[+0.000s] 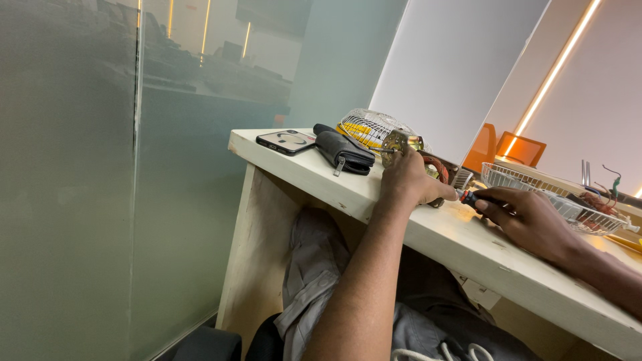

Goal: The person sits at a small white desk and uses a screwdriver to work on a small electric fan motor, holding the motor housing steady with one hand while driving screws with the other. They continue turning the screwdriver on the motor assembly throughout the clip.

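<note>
Both forearms are bare, with no sleeves, watch or rings seen on the left hand (409, 182) or the right hand (528, 220). Grey trousers are worn, with a white drawstring cord at the waist.

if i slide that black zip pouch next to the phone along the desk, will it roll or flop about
The black zip pouch lies long and low on the desk, so it would probably slide rather than roll. It looks soft-sided, so it may sag if lifted by one end. Its zip pull hangs near the front edge and could swing or snag. The phone lies close beside it and might get nudged.
</note>
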